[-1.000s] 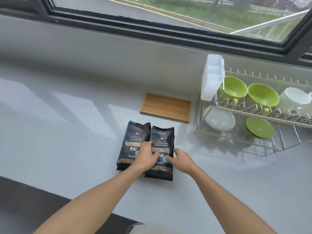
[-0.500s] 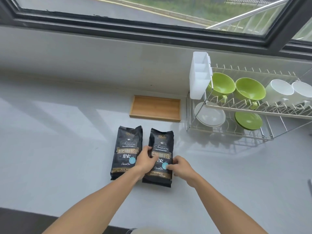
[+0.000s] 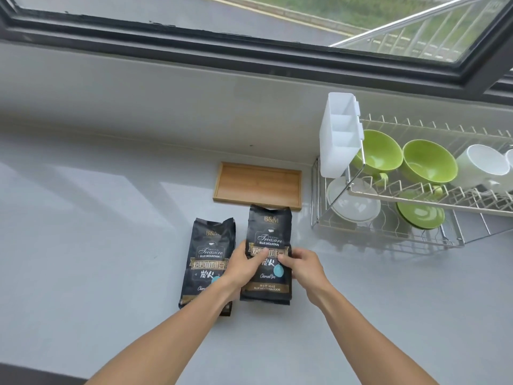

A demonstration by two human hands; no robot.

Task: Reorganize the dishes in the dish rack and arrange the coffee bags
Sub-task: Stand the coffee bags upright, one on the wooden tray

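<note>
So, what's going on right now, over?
Both hands, left hand and right hand, grip right coffee bag. Left coffee bag flat alongside. Wooden tray just behind; nothing blocking.

Pale grey glossy countertop (image 3: 83,245) with soft daylight patches, plain grey wall ledge (image 3: 166,101) behind, dark-framed window (image 3: 249,59) above, road and grass outside

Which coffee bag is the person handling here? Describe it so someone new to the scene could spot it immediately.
On the grey counter under the window, just in front of the wooden tray, lie two black coffee bags. It is the right coffee bag, nearer the dish rack, with the left hand and right hand gripping its sides; the left coffee bag lies nearer the viewer.
</note>
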